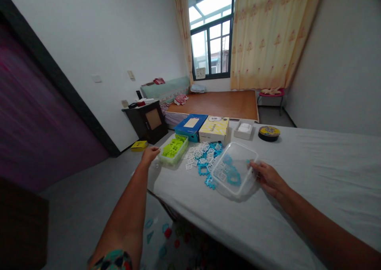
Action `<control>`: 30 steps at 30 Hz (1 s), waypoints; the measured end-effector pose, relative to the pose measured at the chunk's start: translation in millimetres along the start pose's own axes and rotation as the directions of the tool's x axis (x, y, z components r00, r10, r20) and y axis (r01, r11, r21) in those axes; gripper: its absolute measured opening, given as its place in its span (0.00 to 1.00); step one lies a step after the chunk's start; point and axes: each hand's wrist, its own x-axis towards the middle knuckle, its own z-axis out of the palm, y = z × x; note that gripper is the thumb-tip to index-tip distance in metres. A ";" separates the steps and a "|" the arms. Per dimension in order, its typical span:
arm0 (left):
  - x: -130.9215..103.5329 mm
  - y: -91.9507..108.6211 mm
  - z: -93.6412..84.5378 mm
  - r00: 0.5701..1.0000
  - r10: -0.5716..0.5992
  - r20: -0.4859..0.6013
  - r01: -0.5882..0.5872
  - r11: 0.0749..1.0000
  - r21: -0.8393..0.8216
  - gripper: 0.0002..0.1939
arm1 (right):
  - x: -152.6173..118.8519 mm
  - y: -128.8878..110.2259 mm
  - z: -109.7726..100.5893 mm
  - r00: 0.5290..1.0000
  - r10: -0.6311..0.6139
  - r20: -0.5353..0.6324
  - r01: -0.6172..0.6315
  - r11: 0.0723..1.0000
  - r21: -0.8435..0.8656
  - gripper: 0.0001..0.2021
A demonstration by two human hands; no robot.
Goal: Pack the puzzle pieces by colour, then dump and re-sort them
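Note:
My left hand [150,155] is closed at the left edge of a clear plastic tub [176,158], its fingers against the rim. Bright green pieces [173,146] lie inside that tub. In my right hand [266,175] is the right edge of a clear plastic lid [235,168], pinched between thumb and fingers and tilted over the table. Blue pieces show through the lid. White square pieces [195,154] and blue pieces [203,169] lie loosely piled between the tub and the lid.
Behind the pieces on the white-covered table [312,170] are a blue box [190,127], a yellow box [214,129], a white open box [243,129] and a round dark tin [269,133]. The table's front edge runs below my hands.

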 end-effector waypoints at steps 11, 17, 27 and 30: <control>-71.9 101.1 -6.2 0.916 0.397 0.054 -0.350 0.729 0.588 0.14 | 7.2 -6.1 -18.7 0.996 -0.036 -0.084 0.044 0.994 0.095 0.08; -101.4 151.0 16.1 0.868 0.465 0.173 -0.441 0.561 0.701 0.13 | 6.7 -11.9 -24.5 0.991 -0.076 -0.111 0.087 0.991 0.100 0.11; -106.1 178.0 24.7 0.716 0.646 0.265 -0.613 0.400 0.681 0.13 | 2.2 -25.9 -23.5 0.975 -0.148 -0.164 0.166 0.981 0.101 0.12; -98.3 181.0 25.5 0.662 0.693 0.284 -0.672 0.380 0.636 0.13 | -0.2 -28.0 -22.1 0.977 -0.140 -0.159 0.160 0.980 0.119 0.12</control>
